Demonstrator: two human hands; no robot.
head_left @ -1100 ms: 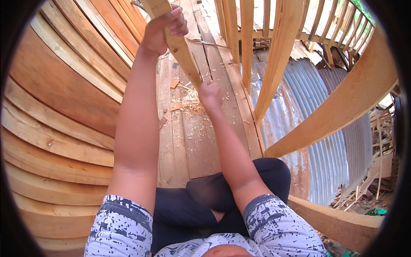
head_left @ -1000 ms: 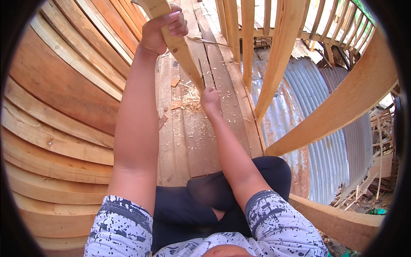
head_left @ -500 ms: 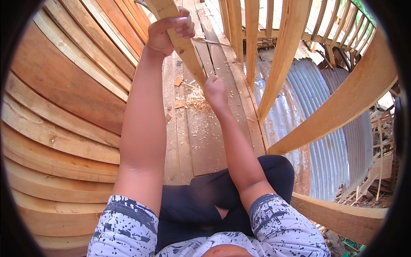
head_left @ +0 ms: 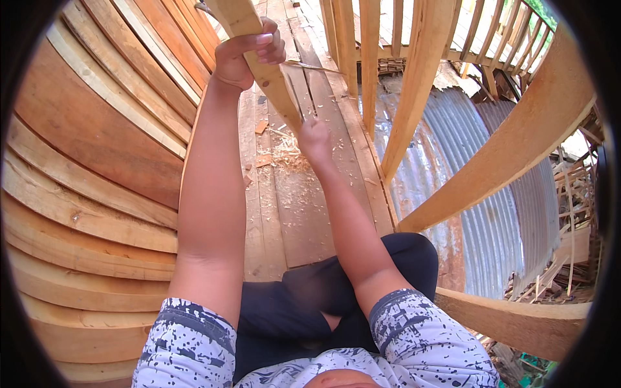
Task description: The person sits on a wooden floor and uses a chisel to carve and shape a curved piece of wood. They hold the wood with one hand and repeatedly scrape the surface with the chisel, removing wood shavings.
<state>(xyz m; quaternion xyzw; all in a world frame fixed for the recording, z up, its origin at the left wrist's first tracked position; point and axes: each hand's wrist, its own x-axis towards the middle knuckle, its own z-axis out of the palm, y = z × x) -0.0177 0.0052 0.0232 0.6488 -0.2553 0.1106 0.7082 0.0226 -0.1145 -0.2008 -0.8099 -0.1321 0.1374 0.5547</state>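
The left hand (head_left: 251, 57) is at the upper centre-left of the frame, with thumb and fingers wrapped around a wooden bar (head_left: 277, 90). The bar runs obliquely from the top edge, left of centre, down to the right hand (head_left: 315, 139) near the upper centre. The right hand is closed into a fist at the bar's lower end. It cannot be told whether this fist grips the bar itself or a tool beside it. The two hands are apart, the left one higher in the frame.

Below and left of the right hand, a pile of pale shavings (head_left: 289, 156) lies on the floorboards (head_left: 304, 223). A small orange-brown wood chip (head_left: 261, 127) lies just left of the pile. A thin strip (head_left: 317, 66) extends to the right of the bar, beside the left hand.

Long planks (head_left: 97, 123) fill the left side of the frame. Upright posts (head_left: 369, 71) stand along the right edge of the floorboards. Beyond them, at right, are corrugated metal sheets (head_left: 475, 187), partly rusted, and a heap of scrap wood (head_left: 572, 226) near the right rim. A railing (head_left: 504, 35) curves through the upper right. The person's dark trousers (head_left: 278, 307) occupy the lower centre, between two patterned sleeves (head_left: 187, 346).
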